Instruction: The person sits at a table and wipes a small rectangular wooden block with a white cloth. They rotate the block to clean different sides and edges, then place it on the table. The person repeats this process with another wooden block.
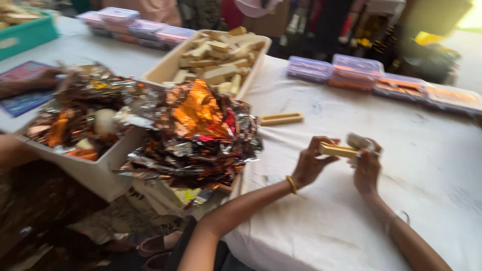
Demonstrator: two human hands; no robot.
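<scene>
Head view: we see the left hand [311, 165] and right hand [366, 163] pinching a bar [337, 149] above the tabletop [351, 211]; loose fingers could drop it. Beyond, a foil heap [198, 133] may slide; farther, a tray [223, 57].

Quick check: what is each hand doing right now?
Left hand: closed on one end of a tan bar.
Right hand: gripping the bar's other end, with a pale wrapper piece.

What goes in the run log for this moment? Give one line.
left hand: holds tan bar | right hand: holds bar's other end plus pale wrapper | nearby: foil wrapper pile, loose bar on white cloth
</scene>
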